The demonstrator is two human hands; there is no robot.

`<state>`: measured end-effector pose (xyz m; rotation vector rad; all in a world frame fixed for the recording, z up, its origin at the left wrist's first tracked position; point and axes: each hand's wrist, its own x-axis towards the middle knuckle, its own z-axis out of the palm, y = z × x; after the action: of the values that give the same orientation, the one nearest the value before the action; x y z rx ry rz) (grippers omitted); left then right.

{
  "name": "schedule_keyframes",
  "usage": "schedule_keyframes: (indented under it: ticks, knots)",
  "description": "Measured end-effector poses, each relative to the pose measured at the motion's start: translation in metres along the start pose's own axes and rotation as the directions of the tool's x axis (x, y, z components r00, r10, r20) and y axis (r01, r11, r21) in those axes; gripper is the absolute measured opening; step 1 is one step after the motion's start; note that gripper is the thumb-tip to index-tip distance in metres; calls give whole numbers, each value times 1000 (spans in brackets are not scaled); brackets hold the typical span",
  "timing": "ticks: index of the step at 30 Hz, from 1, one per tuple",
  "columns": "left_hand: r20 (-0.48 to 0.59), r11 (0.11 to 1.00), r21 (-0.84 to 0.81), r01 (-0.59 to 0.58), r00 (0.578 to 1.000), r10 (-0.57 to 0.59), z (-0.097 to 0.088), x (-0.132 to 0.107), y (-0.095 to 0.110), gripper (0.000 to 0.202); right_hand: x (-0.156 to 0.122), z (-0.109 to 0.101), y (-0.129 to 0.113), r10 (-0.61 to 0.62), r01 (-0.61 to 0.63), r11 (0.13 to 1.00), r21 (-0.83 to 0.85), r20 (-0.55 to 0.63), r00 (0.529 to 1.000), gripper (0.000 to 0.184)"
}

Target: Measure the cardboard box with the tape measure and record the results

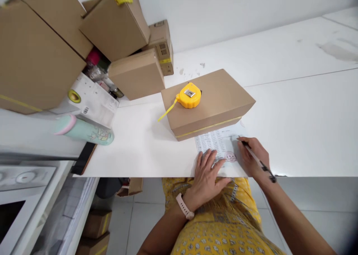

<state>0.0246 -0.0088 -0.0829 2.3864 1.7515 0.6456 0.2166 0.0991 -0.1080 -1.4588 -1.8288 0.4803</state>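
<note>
- At the near edge of the white table point(302, 132), your right hand point(254, 155) grasps a pen point(258, 161) between thumb and fingers, its tip pointing left at the right part of a printed sheet point(216, 139); whether the tip touches the paper cannot be told.
- To the left, your left hand point(207, 176) grips nothing: its fingers are spread over the sheet's near left part, and a pale pink band point(183, 205) circles your wrist.
- Between your hands, the sheet lies on the table, a reddish round stamp point(230, 157) near its middle.
- Just beyond the sheet sits a closed brown box point(223, 94), yellow tape along its near side.
- On that box's left part rests a yellow tape measure point(190, 95), its yellow strap trailing left over the edge.
- Farther left, you have a mint tumbler point(86, 130) near a white carton point(93, 102).
- Beyond those, more brown boxes point(117, 24) are piled at the far left.
</note>
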Motion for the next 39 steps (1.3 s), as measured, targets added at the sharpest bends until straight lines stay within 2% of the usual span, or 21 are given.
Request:
schedule_keyframes:
  ticks: [2,4,6,8,9,12,13,15,17,19,21,22,23,24,25,26,28,31,35,37,39]
  knots:
    - [-164,987,-162,14,986,-41,-24,12,-4,35,9,-3,12,-124,130,977,-171,47,991,28]
    - [-370,975,-223,-11,926,-74,-54,32,-12,23,15,-2,21,-184,198,937,-288,72,980,38]
    - [-536,982,-186,-16,840,-87,-83,57,-24,17,18,1,26,-220,226,907,-354,59,974,47]
    - [-591,991,-121,53,798,-115,-105,85,-38,24,19,5,28,-255,246,889,-386,31,967,52]
    - [-579,989,-96,109,802,-145,-113,100,-45,33,19,7,28,-269,253,884,-393,16,963,53]
    - [-457,966,-69,251,852,-254,-124,139,-64,68,19,8,31,-289,267,887,-378,-1,957,46]
    - [-411,956,-79,281,865,-288,-125,148,-67,73,19,8,31,-290,270,892,-362,-2,957,43]
    - [-340,935,-138,327,871,-355,-128,160,-70,68,18,7,30,-279,254,914,-316,-35,960,38]
    - [-307,897,-269,352,851,-426,-133,161,-67,60,15,2,22,-241,199,949,-246,-155,958,32]
    - [-215,802,-506,316,855,-472,-139,152,-59,58,14,-8,5,-162,130,984,-125,-302,939,27]
    - [-26,585,-765,270,894,-447,-145,140,-47,58,17,-22,-23,-46,72,995,64,-346,937,25]
    - [70,455,-850,266,912,-404,-147,134,-42,58,21,-31,-40,26,31,982,187,-294,955,27]
    - [143,345,-898,273,922,-359,-149,129,-36,58,27,-38,-57,73,-10,948,319,-185,980,31]
    - [191,270,-920,285,925,-327,-150,125,-31,59,34,-45,-73,93,-68,893,445,-33,995,38]
    - [216,232,-927,294,925,-312,-151,123,-27,59,42,-51,-88,98,-143,817,558,110,989,46]
    - [226,218,-929,299,924,-307,-151,122,-23,58,49,-54,-101,82,-221,731,646,239,968,54]
    - [227,221,-927,303,922,-312,-151,121,-20,59,62,-57,-119,29,-343,602,721,409,912,62]
    - [229,242,-918,315,918,-324,-151,118,-22,60,72,-54,-130,-1,-418,534,735,496,869,62]
    - [174,276,-919,280,920,-352,-159,112,-38,62,92,-59,-125,31,-430,497,753,481,876,53]
    - [108,307,-919,247,907,-406,-170,109,-53,62,117,-66,-115,75,-374,506,777,393,917,52]
    - [32,353,-907,230,873,-487,-182,105,-75,59,148,-73,-100,152,-296,537,790,255,955,49]
